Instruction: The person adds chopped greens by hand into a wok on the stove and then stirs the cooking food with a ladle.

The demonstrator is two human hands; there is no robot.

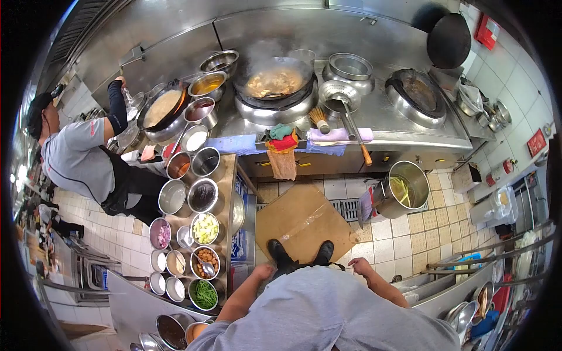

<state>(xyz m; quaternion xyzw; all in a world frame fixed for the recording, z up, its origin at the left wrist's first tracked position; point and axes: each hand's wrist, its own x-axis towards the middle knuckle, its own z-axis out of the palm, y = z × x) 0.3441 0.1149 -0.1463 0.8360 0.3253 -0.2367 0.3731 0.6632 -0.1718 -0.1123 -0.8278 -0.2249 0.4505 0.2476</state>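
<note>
My left hand (264,271) hangs low beside my body, its fingers curled in and nothing visible in it. It is nearest to the prep counter with its metal pots of ingredients. On the other side, my right hand (361,267) is held at waist height with bent fingers, also showing nothing in its grip. Ahead of me a wok (274,82) of steaming food sits on the middle burner. A strainer (339,93) and a bamboo brush (319,120) lie right of it. Greens (204,294), nuts (206,262) and chopped pale-green vegetable (205,228) fill pots at my left.
At left another person (88,152) works at a second wok (164,109). A tall pot (405,187) stands on the floor ahead right, and a cardboard sheet (304,222) lies under my feet. Folded cloths (284,142) hang at the stove edge. A third burner (414,96) is farther right.
</note>
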